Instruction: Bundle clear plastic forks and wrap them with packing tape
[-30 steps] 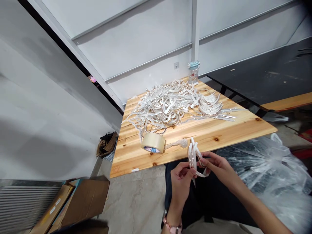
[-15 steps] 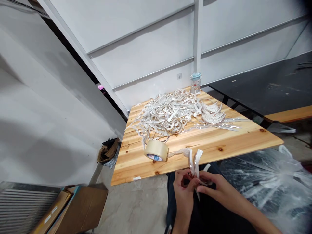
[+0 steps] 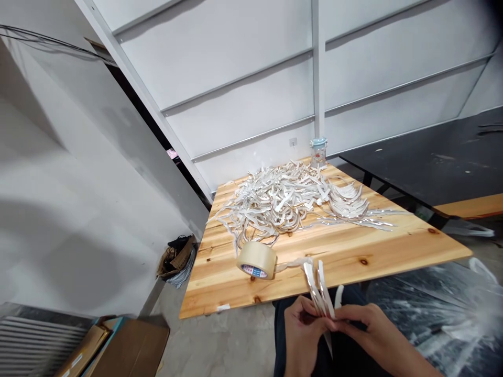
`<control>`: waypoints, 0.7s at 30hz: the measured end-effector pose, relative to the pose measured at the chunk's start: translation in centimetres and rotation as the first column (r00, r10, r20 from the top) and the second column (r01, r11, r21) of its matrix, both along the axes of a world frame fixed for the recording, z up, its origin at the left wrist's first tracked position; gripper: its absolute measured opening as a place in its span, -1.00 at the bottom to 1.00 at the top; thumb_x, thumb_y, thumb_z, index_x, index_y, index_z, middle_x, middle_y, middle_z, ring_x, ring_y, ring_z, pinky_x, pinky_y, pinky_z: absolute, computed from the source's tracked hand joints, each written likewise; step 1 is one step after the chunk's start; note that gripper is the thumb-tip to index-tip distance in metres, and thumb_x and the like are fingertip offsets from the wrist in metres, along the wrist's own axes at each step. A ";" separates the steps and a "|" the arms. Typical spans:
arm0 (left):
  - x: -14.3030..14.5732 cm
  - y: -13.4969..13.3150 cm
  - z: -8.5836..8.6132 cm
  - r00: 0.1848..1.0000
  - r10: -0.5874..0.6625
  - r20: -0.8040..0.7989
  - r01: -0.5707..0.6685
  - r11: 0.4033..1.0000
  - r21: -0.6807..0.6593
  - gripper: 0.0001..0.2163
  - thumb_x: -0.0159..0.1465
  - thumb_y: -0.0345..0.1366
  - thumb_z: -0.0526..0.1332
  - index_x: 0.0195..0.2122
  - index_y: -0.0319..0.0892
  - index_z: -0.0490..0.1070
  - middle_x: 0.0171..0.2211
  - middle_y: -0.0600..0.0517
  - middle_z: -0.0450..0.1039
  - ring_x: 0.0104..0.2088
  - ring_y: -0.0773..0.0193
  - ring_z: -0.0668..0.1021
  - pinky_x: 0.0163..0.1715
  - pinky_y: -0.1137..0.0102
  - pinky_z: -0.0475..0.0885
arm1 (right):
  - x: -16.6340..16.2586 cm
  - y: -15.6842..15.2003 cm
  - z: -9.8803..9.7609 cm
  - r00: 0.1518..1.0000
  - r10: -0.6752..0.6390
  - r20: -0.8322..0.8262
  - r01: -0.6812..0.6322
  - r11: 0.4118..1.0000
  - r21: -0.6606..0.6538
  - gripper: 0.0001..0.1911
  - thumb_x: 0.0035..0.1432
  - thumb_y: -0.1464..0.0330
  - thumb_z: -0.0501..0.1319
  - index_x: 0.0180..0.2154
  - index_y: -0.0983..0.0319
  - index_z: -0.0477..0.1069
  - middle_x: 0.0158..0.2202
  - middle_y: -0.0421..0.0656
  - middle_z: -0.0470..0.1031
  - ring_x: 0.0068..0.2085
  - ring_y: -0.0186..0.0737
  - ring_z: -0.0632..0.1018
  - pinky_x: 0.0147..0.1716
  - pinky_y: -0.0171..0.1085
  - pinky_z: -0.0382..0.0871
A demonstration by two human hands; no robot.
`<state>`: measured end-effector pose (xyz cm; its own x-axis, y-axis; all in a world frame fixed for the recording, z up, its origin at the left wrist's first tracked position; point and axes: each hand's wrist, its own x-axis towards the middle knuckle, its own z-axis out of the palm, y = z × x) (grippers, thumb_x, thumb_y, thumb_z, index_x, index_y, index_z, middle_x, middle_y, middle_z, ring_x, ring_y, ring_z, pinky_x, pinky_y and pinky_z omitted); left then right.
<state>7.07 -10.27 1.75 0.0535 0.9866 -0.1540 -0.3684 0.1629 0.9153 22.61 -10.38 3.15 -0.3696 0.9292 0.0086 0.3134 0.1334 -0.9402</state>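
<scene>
Both my hands hold a small bundle of white curved strips [image 3: 320, 288] over my lap, just in front of the wooden table's [image 3: 346, 251] near edge. My left hand [image 3: 304, 330] pinches the bundle from the left, fingers closed. My right hand [image 3: 367, 327] grips it from the right, fingers closed round the lower ends. The strips stick up between the two hands. A roll of clear packing tape [image 3: 257, 259] lies on the table near the bundle, with a crumpled tape tail [image 3: 293, 262] trailing right of it. A large pile of the same white strips [image 3: 286, 199] covers the table's far half.
A small clear bottle with a blue lid [image 3: 318, 152] stands at the table's far edge by the white wall. A black table [image 3: 432, 157] is on the right. A clear plastic bag [image 3: 432, 309] lies beside my right arm. Cardboard boxes [image 3: 118, 351] sit on the floor at lower left.
The camera has tilted up, so my hands and the table sit lower in view. My hands have drawn together on the strip bundle, which now stands straighter.
</scene>
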 end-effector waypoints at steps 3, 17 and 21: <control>0.0 0.2 1.7 1.000 -0.025 -0.005 0.025 1.000 0.001 -0.58 -0.29 -0.36 0.56 -0.67 -0.19 0.25 -0.61 0.10 0.48 -0.53 0.35 0.47 -0.46 0.47 0.35 | 0.7 -0.2 0.2 0.997 -0.052 -0.049 0.052 0.999 -0.012 -0.78 0.13 0.19 0.27 -0.41 0.09 0.67 -0.44 -0.24 0.67 -0.35 -0.08 0.66 -0.35 -0.38 0.50; -9.4 16.8 14.2 0.501 0.149 -0.852 0.501 0.753 0.426 -0.43 -0.01 -0.28 0.48 0.06 -0.06 0.45 0.21 -0.13 0.34 0.25 -0.01 0.33 0.17 0.17 0.30 | 4.4 0.2 -1.2 0.765 -0.511 -0.391 0.405 0.855 -0.325 -0.71 -0.11 0.08 0.42 -0.35 0.10 0.64 -0.31 -0.08 0.70 -0.18 -0.05 0.68 -0.17 -0.45 0.51; -10.4 21.4 12.5 0.323 0.045 -0.945 0.584 0.777 0.236 -0.62 0.20 -0.23 0.33 0.04 -0.15 0.48 0.09 -0.14 0.48 0.10 0.06 0.50 0.05 0.25 0.42 | 4.8 0.0 -2.1 0.738 -0.542 -0.402 0.417 0.835 -0.359 -0.68 -0.12 0.06 0.43 -0.35 0.11 0.64 -0.34 -0.07 0.70 -0.21 -0.06 0.69 -0.20 -0.48 0.52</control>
<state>-3.33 11.18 14.23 0.4782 0.8658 0.1476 0.6583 -0.4646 0.5923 27.44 -10.33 1.04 0.1195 0.9768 -0.1777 -0.2119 -0.1498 -0.9657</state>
